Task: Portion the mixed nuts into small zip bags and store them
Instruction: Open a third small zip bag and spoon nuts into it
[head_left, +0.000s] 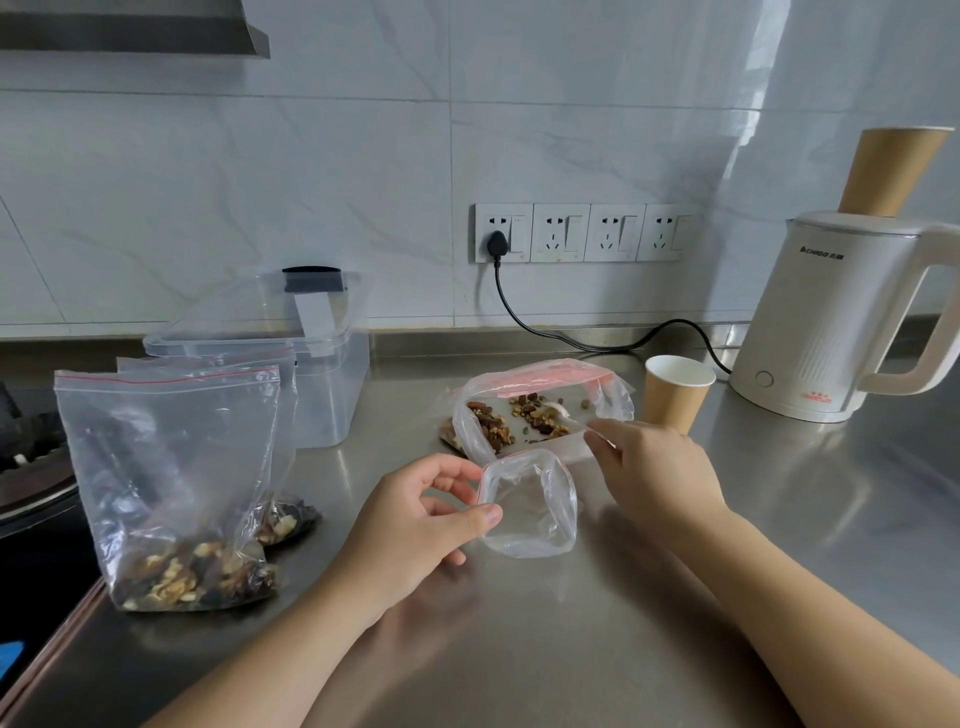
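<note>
Clear zip bags (171, 467) with red seal lines, tan paper cup (675, 397), cream kettle (831, 322), grey-veined white wall tiles (311, 182).

2 bare forearms, no sleeves in view, left hand (415, 512), right hand (654, 467)

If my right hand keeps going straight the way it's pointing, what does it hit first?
Most likely the large open bag of mixed nuts: the right hand points up and left at it, fingertips already at its near edge. Depth is hard to judge.
</note>
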